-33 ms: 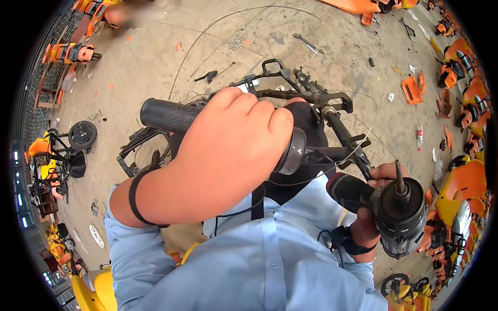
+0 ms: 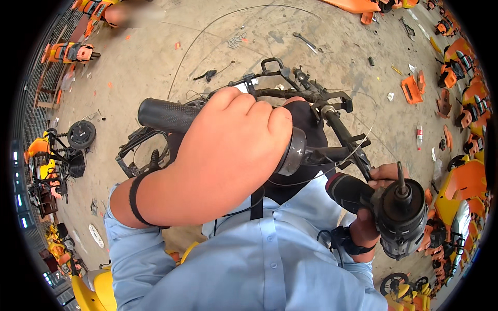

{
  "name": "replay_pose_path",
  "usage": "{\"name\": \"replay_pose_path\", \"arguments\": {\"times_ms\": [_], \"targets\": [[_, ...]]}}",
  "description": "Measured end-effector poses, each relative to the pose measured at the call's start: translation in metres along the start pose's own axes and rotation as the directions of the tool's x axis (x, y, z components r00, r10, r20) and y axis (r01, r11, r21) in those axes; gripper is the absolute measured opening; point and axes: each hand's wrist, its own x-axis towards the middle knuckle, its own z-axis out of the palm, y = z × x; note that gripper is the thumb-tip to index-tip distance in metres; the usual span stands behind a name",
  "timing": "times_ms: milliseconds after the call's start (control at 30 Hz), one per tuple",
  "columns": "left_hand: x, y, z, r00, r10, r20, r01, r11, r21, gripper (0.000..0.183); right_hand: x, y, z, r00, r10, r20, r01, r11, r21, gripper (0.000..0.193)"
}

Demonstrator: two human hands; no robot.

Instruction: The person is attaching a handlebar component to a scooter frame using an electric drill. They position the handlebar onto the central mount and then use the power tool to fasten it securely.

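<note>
My left hand (image 2: 244,124) is closed around a black handlebar, next to its ribbed rubber grip (image 2: 163,115). A rounded dark collar (image 2: 294,151) shows just past my knuckles. My right hand (image 2: 384,173) is wrapped around a dark cordless drill (image 2: 402,220), partly hidden behind it. The drill's bit points up, away from my body, and its handle (image 2: 345,191) sticks out to the left. Beyond the handlebar is a black metal scooter frame (image 2: 337,122), with thin cables looping around it. The underside of my left hand's grip is hidden.
On the concrete floor lie a brake lever (image 2: 209,75), a wrench (image 2: 305,41), a chain (image 2: 237,40), orange plastic panels (image 2: 411,89) and a bottle (image 2: 419,136). A partly stripped scooter (image 2: 52,158) stands at the left. Several orange and yellow scooter bodies (image 2: 459,189) line the right.
</note>
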Motion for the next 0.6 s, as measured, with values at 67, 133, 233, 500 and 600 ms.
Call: {"name": "replay_pose_path", "arguments": {"times_ms": [67,133,233,500,600], "targets": [[0.002,0.001,-0.002,0.998,-0.021,0.054,0.021,1.000,-0.007,0.032,0.000,0.000,-0.001,1.000,0.017,0.014,-0.018,0.998,0.054,0.035],[0.004,0.000,-0.006,0.992,-0.022,0.127,0.027,0.999,-0.037,0.029,0.001,0.003,-0.001,0.999,-0.039,0.027,0.037,0.997,0.060,0.036],[0.010,-0.007,-0.011,0.978,0.000,0.207,0.028,0.991,-0.131,0.024,0.003,0.013,-0.002,0.987,-0.156,0.032,0.154,0.987,0.053,0.037],[0.040,-0.027,-0.024,0.897,0.129,0.423,-0.025,0.970,-0.243,0.022,-0.002,0.009,0.014,0.981,-0.009,-0.194,0.031,0.993,0.110,0.048],[0.024,-0.027,-0.010,0.975,0.160,0.155,-0.116,0.958,-0.264,0.021,-0.006,0.015,0.018,0.976,-0.032,-0.213,0.048,0.996,0.072,0.057]]}}
